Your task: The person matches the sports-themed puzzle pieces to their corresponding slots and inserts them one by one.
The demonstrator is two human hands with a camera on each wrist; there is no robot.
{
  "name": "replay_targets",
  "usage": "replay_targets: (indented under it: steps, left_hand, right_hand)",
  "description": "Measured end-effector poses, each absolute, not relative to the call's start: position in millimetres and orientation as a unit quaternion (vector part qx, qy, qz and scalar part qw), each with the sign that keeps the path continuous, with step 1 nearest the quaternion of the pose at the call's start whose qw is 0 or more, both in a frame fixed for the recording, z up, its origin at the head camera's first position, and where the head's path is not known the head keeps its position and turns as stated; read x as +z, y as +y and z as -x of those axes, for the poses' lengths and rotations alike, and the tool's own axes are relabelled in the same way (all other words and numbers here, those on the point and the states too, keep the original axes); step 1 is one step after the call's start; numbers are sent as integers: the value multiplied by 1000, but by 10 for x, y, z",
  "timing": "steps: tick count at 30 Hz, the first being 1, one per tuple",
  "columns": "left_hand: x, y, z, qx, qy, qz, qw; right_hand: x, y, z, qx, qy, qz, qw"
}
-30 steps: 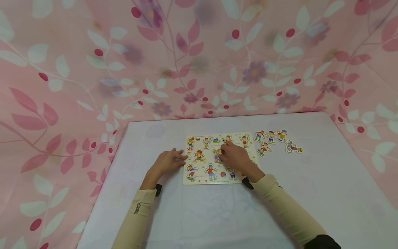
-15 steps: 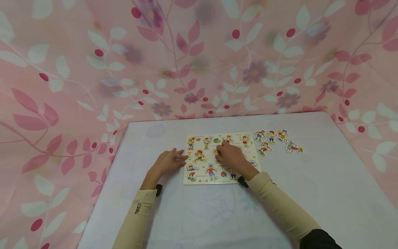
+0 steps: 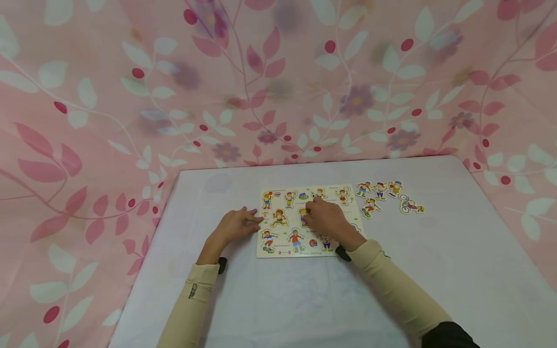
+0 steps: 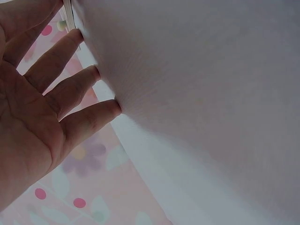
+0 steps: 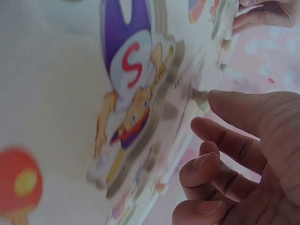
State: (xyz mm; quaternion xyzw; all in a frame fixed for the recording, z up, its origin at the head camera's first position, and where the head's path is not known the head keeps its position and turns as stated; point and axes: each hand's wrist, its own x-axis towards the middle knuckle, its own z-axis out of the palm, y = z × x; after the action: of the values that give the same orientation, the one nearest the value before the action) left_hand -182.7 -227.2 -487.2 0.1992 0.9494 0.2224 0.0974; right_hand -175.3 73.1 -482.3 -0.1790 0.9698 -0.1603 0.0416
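On the white-covered table lies a cream puzzle board [image 3: 278,242] printed with sporty cartoon children. My right hand [image 3: 328,218] is over the board's middle, curled, pinching a knobbed puzzle piece [image 3: 303,218] between thumb and index finger; the fingers hide much of it. In the right wrist view, the thumb meets a small knob [image 5: 200,97], and the other fingers curl loosely below. A piece showing a child with an S on the shirt [image 5: 131,70] sits in the board nearby. My left hand [image 3: 235,226] is spread at the board's left edge, fingertips resting on the cloth and the edge.
Several loose figure pieces [image 3: 380,191] lie right of the board, with a cyclist piece [image 3: 411,205] a little apart. Several pieces, such as a running child [image 3: 279,218], sit on the board. A pink floral cloth [image 3: 261,87] hangs behind the table.
The right hand shifted left with the puzzle piece, then slightly back right; the piece, earlier beside a printed figure, now covers that spot. The left hand stays still.
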Motion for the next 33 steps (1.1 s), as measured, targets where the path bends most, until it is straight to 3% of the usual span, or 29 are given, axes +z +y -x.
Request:
replay_targets:
  steps: [23, 33]
  left_hand:
    - [-4886, -2278, 1830, 215, 952, -198, 94]
    - [-4901, -2271, 1838, 215, 951, -203, 90]
  right_hand:
    - [-4677, 1500, 1615, -194, 975, 111, 3]
    - [-4663, 1965, 1584, -200, 979, 42, 22]
